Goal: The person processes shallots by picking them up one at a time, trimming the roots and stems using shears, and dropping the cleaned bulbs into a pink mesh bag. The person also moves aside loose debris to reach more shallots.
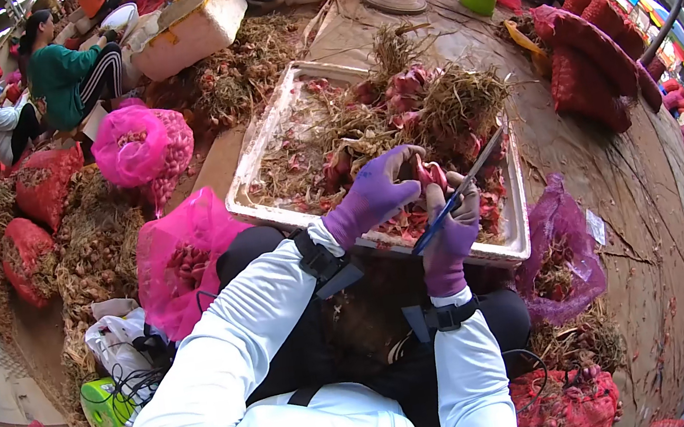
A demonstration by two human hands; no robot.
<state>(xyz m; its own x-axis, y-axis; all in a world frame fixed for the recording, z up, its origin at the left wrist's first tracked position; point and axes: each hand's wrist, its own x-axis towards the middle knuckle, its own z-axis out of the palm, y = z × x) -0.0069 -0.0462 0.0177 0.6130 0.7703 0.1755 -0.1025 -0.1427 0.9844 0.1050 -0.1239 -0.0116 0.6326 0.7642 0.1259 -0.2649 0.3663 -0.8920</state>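
Right now, in the head view, your left hand (370,196), in a purple knit glove, is closed around a small reddish-purple shallot bulb (427,172), pinching it between thumb and fingers just above the near edge of the shallow white foam tray (259,160). The bulb looks light and firm, with dry papery skin that probably slips and flakes, so a hold on the round body, clear of the stringy root end, seems the safest grip. Your right hand (450,237), gloved the same, is wrapped shut on the handles of the blue-handled steel scissors (456,195); the blades point up and to the right, passing just beside the bulb. Whether the blades are parted or together, you cannot tell from this angle.

Inside the tray lies a heap of untrimmed shallots with dry straw-coloured tops and tangled roots (422,100), plus loose red skins. A pink mesh sack of bulbs (181,260) sits near your left knee, and dark red filled net sacks (596,52) are stacked at the far right on the ground.
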